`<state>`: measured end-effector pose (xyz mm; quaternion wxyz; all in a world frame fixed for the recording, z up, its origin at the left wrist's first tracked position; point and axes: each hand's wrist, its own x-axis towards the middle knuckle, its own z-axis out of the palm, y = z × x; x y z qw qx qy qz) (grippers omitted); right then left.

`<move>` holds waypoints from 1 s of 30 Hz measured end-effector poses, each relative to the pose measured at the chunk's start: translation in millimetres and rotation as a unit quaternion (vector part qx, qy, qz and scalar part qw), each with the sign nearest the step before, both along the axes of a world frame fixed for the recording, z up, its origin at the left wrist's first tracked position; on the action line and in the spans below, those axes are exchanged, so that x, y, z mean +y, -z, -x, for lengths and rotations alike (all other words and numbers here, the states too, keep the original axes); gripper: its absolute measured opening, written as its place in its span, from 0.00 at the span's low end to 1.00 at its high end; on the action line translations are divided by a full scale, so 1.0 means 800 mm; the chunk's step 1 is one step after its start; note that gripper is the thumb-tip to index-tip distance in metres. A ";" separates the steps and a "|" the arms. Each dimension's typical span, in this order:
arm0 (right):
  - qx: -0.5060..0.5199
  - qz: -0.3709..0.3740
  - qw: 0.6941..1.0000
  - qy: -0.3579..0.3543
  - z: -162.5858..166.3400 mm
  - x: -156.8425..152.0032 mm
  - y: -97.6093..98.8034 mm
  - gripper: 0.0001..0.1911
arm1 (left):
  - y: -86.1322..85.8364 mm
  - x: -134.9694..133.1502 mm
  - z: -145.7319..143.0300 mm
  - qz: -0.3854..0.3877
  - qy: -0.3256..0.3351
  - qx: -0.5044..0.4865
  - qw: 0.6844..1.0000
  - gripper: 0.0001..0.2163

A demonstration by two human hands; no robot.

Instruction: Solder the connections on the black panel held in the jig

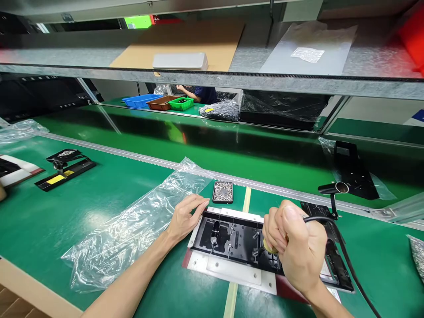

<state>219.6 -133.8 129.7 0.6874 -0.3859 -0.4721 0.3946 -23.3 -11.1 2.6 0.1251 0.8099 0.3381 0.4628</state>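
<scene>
Black plastic housing (238, 240) on its fixture plate (232, 269), near front worktop (49, 221) edge. Looks stiff, light, probably scratchable; best held by the rim. Left hand (185, 217) flat, steadying its corner; right hand (294, 245) fisted around corded screwdriver (270, 248).

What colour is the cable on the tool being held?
Black cable, clearest in the head view.

A green bench (82, 207) carries a black panel in a pale frame (232, 240) near the front edge. Just left of it lies a crumpled clear plastic bag (132, 225); just behind it sits a small tray of screws (222, 191). Far left lies a black bracket with a yellow label (64, 170).
</scene>
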 end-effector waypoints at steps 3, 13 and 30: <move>-0.006 -0.002 1.000 -0.003 0.000 0.000 0.002 0.29 | 0.000 0.000 0.000 0.002 0.001 -0.001 1.000 0.08; -0.008 -0.008 1.000 -0.010 0.000 0.001 0.005 0.29 | 0.000 -0.001 -0.001 0.003 0.001 -0.008 1.000 0.08; 0.009 0.010 1.000 -0.021 0.000 0.004 -0.001 0.28 | -0.001 -0.001 -0.002 0.006 0.007 -0.009 1.000 0.08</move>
